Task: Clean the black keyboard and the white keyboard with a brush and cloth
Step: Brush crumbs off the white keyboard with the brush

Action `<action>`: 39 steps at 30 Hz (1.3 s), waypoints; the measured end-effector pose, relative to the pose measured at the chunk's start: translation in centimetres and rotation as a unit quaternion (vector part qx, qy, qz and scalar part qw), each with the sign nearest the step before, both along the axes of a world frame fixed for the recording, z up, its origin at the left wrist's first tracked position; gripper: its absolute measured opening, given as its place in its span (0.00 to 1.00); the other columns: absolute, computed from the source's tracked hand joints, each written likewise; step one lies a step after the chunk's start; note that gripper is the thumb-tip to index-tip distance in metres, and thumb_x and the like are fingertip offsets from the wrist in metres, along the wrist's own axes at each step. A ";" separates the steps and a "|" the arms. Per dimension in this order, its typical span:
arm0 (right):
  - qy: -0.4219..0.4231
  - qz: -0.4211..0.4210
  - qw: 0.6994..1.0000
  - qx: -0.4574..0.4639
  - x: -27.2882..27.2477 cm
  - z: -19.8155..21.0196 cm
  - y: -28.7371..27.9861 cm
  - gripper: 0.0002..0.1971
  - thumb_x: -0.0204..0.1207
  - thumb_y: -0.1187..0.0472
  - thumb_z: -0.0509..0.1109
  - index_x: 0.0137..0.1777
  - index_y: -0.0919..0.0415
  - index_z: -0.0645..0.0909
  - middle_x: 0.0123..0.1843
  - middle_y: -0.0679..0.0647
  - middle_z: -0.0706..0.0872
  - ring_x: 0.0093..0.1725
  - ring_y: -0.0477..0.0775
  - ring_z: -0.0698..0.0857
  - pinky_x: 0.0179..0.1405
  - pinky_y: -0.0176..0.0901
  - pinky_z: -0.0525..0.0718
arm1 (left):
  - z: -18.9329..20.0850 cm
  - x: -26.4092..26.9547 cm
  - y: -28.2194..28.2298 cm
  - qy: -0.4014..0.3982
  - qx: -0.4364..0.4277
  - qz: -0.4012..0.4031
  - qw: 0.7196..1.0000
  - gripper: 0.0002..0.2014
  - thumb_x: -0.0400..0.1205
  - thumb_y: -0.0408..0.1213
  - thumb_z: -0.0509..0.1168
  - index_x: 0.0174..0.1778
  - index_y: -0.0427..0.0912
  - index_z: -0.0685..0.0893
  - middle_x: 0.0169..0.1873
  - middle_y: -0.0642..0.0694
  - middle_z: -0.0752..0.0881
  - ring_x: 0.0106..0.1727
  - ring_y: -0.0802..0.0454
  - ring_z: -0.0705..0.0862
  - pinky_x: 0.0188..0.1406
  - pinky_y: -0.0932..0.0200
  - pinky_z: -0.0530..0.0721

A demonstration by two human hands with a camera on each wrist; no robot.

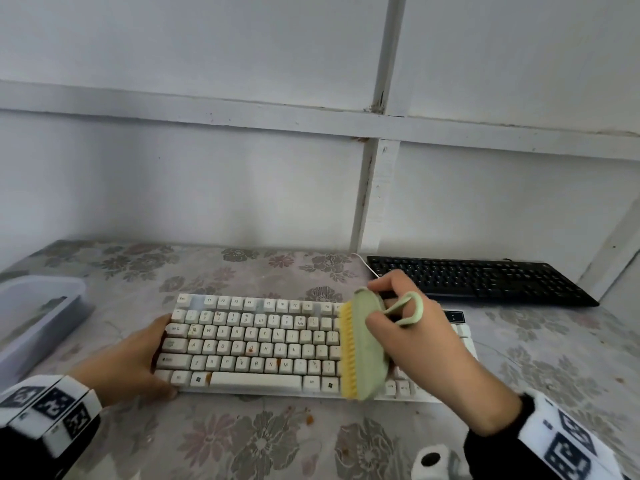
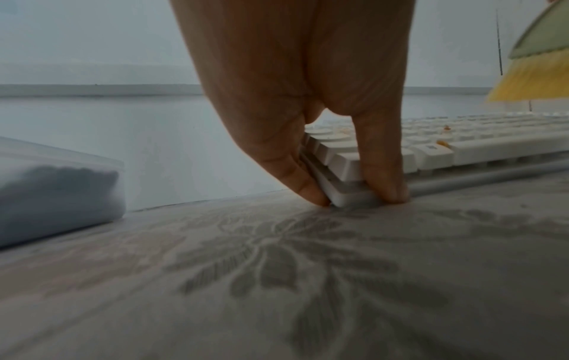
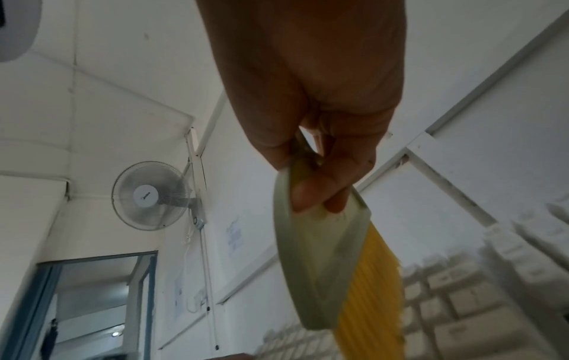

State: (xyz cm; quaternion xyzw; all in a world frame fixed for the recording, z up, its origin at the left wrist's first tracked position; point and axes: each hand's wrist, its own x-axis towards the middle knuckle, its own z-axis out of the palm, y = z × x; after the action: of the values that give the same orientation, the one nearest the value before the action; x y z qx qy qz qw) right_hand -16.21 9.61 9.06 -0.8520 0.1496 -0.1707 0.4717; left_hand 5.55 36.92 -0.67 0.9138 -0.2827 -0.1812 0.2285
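The white keyboard [image 1: 256, 344] lies in the middle of the table, with orange crumbs on some keys. My left hand [image 1: 138, 362] grips its left end; in the left wrist view the fingers [image 2: 295, 175] and thumb pinch the near-left corner [image 2: 344, 194]. My right hand [image 1: 415, 337] holds a green brush [image 1: 367, 344] with yellow bristles [image 1: 347, 351], tilted on edge just above the keyboard's right part, bristles facing left. In the right wrist view the fingertips [image 3: 311, 194] clasp the brush back [image 3: 320, 263]. The black keyboard [image 1: 481, 280] lies at the back right. No cloth shows.
A translucent plastic box [image 1: 31, 317] stands at the table's left edge. The floral tablecloth [image 1: 263, 441] carries a few orange crumbs [image 1: 306, 419] in front of the white keyboard. A white wall runs close behind. A white cable [image 1: 365, 263] leads off by the black keyboard.
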 end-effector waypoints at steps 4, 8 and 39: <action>-0.015 -0.028 0.999 -0.015 1.3 -0.3 -0.4 0.13 0.77 0.68 0.60 0.57 0.51 0.72 0.36 0.62 0.82 0.25 0.47 0.75 0.19 0.44 0.84 | 0.0 -0.1 0.0 0.011 -0.025 -0.008 1.000 0.52 0.60 0.37 0.79 0.76 0.53 0.54 0.61 0.58 0.76 0.61 0.61 0.77 0.63 0.64 0.74; -0.006 -0.016 0.999 -0.027 1.2 -1.5 -0.1 0.11 0.77 0.67 0.60 0.55 0.51 0.71 0.27 0.55 0.78 0.19 0.42 0.73 0.14 0.36 0.73 | 0.1 0.0 0.1 0.009 -0.028 -0.013 0.999 0.52 0.59 0.39 0.79 0.74 0.55 0.54 0.61 0.57 0.77 0.60 0.61 0.78 0.60 0.67 0.74; 0.049 0.044 0.998 0.025 0.4 -2.7 1.3 0.11 0.76 0.66 0.60 0.54 0.49 0.73 0.27 0.52 0.77 0.24 0.49 0.74 0.26 0.55 0.82 | 0.3 -0.4 -0.1 -0.011 -0.028 -0.015 0.999 0.52 0.61 0.35 0.80 0.76 0.49 0.55 0.60 0.56 0.75 0.62 0.58 0.76 0.61 0.66 0.71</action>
State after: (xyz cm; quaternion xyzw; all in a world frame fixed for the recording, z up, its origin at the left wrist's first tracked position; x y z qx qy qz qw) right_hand -15.78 10.87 6.33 -0.8531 0.1394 -0.1039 0.4919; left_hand 5.15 36.83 -0.41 0.9047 -0.3043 -0.1663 0.2477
